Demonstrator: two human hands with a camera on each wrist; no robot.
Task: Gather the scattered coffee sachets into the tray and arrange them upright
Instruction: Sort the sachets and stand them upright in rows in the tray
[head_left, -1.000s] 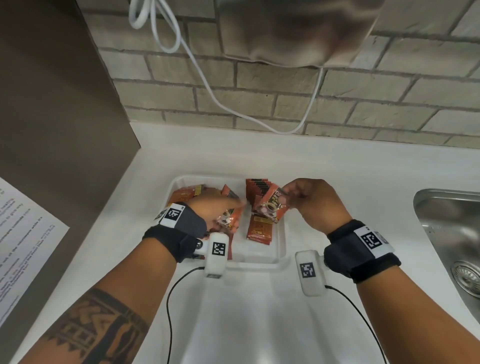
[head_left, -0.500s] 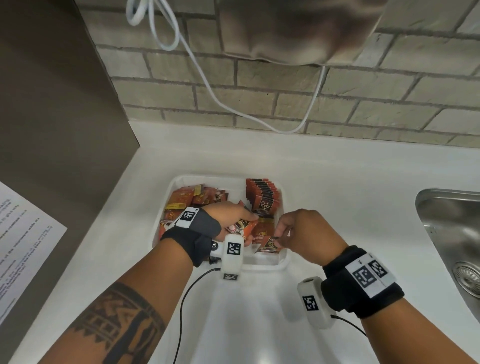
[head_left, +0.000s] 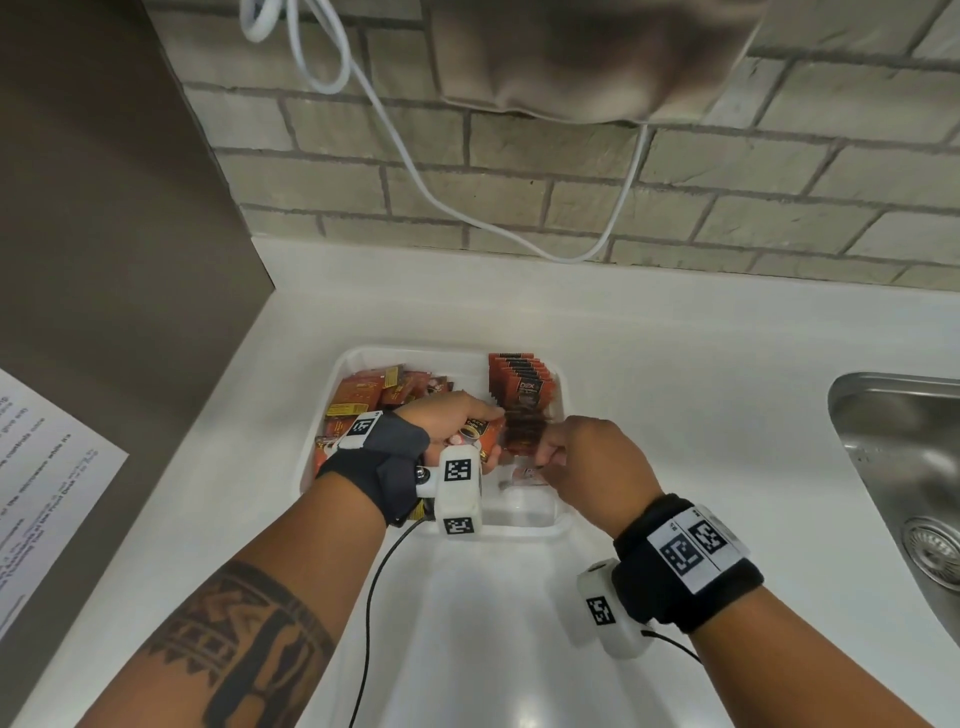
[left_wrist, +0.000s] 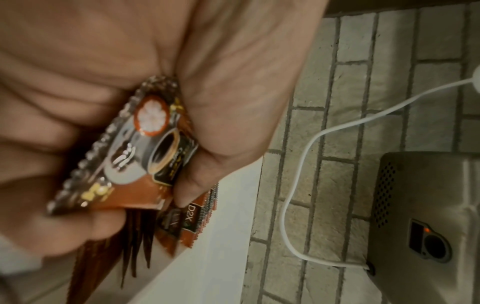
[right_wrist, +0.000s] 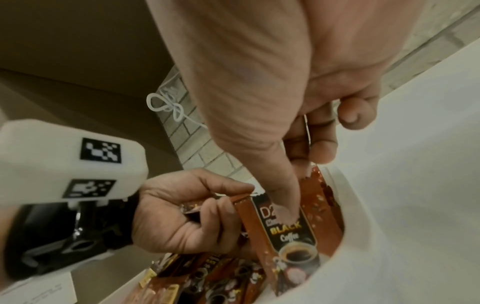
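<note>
Several sachets (head_left: 522, 387) are stood upright at the tray's (head_left: 563, 514) far right; others lie loose at its left. A bundle (left_wrist: 145, 148) is clamped in the left hand (head_left: 449, 423), and one sachet (right_wrist: 288, 232) is pinched by the right hand (head_left: 592, 457) against the row. They are judged light, thin and slick (foil, likely crinkly), so the flat faces near the top edge should be pinched.

Even, soft light overhead; wrist views dimmer, blurred close up, edges curved.
</note>
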